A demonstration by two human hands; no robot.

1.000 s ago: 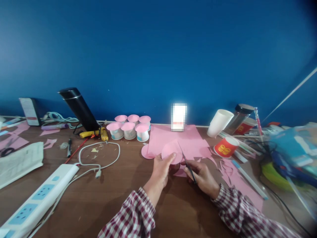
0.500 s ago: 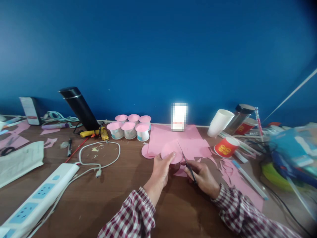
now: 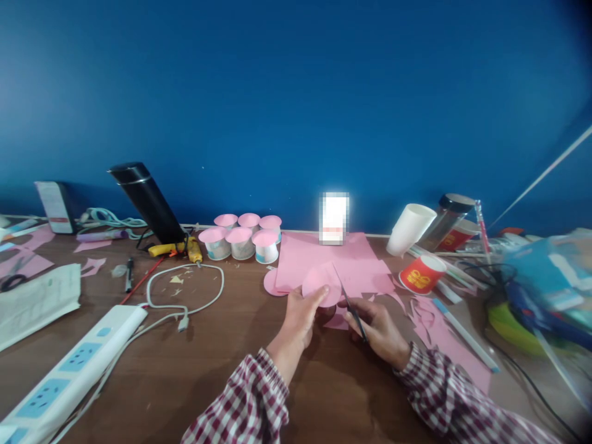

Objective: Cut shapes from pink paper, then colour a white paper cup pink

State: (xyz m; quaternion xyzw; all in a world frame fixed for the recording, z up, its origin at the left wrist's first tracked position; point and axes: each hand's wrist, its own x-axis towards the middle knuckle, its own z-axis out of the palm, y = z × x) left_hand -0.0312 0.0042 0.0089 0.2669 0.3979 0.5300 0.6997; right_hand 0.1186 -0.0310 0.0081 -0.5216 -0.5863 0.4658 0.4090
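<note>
Right hand grips scissors, long axis pointing forward-left; left hand clamps pink paper disc.

pink disc: matt paper | scissors: metal | tabletop: smooth wood | sleeve: cloth | power strip: smooth plastic

We look out from the wearer's head, forward and down over the tabletop — near enough that the left hand and right hand show clearly below centre — and, nearly square-on, face the blue wall that fills the upper half.
</note>
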